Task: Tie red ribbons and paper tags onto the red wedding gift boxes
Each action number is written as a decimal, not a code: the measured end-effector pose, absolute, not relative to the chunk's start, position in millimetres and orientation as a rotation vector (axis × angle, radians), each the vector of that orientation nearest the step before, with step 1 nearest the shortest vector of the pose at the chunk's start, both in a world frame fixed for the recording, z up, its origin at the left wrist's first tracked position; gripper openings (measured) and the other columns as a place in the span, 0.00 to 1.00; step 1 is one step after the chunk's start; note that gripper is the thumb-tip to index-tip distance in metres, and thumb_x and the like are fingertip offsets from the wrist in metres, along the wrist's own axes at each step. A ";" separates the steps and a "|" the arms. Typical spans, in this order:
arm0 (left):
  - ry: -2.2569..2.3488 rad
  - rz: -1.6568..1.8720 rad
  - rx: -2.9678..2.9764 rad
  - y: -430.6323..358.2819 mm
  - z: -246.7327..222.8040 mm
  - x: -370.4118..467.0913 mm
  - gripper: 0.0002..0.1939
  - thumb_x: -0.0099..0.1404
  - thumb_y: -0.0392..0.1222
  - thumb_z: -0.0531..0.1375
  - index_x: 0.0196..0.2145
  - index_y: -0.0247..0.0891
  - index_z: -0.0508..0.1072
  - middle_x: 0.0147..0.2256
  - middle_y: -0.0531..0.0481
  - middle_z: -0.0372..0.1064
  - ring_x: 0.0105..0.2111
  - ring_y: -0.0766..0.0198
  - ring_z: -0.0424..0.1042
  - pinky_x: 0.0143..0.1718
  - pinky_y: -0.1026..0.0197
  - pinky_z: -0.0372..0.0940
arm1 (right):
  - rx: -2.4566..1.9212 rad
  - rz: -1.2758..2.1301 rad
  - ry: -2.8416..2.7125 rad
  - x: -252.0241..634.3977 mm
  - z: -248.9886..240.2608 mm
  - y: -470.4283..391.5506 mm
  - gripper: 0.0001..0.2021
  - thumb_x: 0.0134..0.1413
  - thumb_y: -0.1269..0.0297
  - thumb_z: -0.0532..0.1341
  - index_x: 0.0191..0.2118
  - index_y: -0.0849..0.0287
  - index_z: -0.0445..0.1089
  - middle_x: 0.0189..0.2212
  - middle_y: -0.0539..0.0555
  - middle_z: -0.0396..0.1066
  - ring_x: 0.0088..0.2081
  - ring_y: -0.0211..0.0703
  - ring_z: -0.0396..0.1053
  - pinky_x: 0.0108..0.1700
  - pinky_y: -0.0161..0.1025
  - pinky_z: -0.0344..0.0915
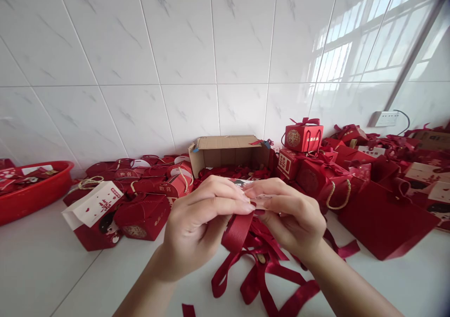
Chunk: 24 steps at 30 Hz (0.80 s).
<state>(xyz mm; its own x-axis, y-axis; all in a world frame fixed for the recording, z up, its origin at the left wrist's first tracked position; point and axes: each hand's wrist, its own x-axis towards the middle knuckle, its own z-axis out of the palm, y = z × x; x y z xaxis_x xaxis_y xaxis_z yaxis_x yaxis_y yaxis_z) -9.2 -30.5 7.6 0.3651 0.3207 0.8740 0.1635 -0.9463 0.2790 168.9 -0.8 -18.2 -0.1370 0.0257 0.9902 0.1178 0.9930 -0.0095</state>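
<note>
My left hand and my right hand meet at the centre, their fingers closed on a small red and white printed box that they mostly cover. A wide red strip hangs down from between the fingertips. Below and behind it, dark red ribbons lie loosely tangled on the white surface. Just beyond my hands stands an open cardboard box with dark red ribbon inside.
At the left are a red basin, a white-topped gift box and a red box. Stacked red boxes and a large red bag stand at the right. A tiled wall rises behind.
</note>
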 end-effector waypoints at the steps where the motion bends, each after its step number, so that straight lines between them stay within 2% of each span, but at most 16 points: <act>1: 0.445 1.640 2.480 -30.7 7.6 -9.2 0.22 0.60 0.21 0.58 0.42 0.47 0.76 0.37 0.49 0.74 0.39 0.59 0.73 0.43 0.51 0.71 | -0.120 -0.062 -1.711 168.9 -18.0 -1.3 0.14 0.52 0.82 0.58 0.40 0.56 0.66 0.36 0.57 0.76 0.37 0.46 0.77 0.35 0.45 0.75; 6: 0.402 1.687 2.543 -30.4 7.3 -8.5 0.23 0.59 0.19 0.58 0.43 0.45 0.76 0.35 0.50 0.74 0.40 0.59 0.72 0.42 0.52 0.70 | -0.096 -0.031 -1.703 167.9 -16.8 -3.6 0.16 0.50 0.85 0.57 0.39 0.57 0.66 0.35 0.57 0.75 0.37 0.46 0.76 0.37 0.46 0.75; 10: 0.379 1.691 2.553 -30.6 7.3 -8.9 0.21 0.58 0.20 0.59 0.42 0.43 0.76 0.36 0.49 0.74 0.40 0.59 0.72 0.44 0.52 0.70 | -0.053 -0.103 -1.674 166.3 -17.9 -3.6 0.17 0.47 0.87 0.56 0.39 0.59 0.66 0.32 0.57 0.74 0.35 0.46 0.75 0.33 0.45 0.74; 14: 0.479 1.512 2.482 -36.3 11.1 -13.6 0.18 0.60 0.23 0.58 0.41 0.44 0.73 0.39 0.48 0.72 0.43 0.58 0.72 0.48 0.52 0.69 | -0.017 -0.235 -1.665 165.5 -19.6 -2.9 0.16 0.46 0.87 0.55 0.35 0.58 0.66 0.33 0.56 0.74 0.33 0.44 0.74 0.30 0.43 0.73; 19: 0.604 1.383 2.376 -42.6 16.0 -20.0 0.20 0.62 0.24 0.56 0.47 0.44 0.70 0.44 0.47 0.72 0.48 0.60 0.71 0.48 0.60 0.71 | -0.068 -0.146 -1.690 164.4 -19.5 -4.9 0.13 0.47 0.84 0.56 0.35 0.59 0.66 0.29 0.55 0.75 0.30 0.42 0.75 0.30 0.40 0.73; 24: 0.552 1.337 2.221 -41.7 17.0 -21.2 0.15 0.64 0.25 0.56 0.43 0.43 0.69 0.41 0.50 0.73 0.45 0.63 0.73 0.47 0.65 0.72 | -0.024 -0.247 -1.716 165.0 -20.4 -2.6 0.14 0.46 0.86 0.55 0.35 0.59 0.65 0.31 0.57 0.75 0.33 0.45 0.76 0.31 0.42 0.73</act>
<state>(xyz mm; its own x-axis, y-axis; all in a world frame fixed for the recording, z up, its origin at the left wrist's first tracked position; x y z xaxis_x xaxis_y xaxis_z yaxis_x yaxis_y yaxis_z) -21.2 -41.7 17.0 0.4395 0.5660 0.6975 0.0903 -0.8004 0.5926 165.0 -2.6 -20.4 -0.1622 -0.1251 0.9788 0.1563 0.9761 0.1507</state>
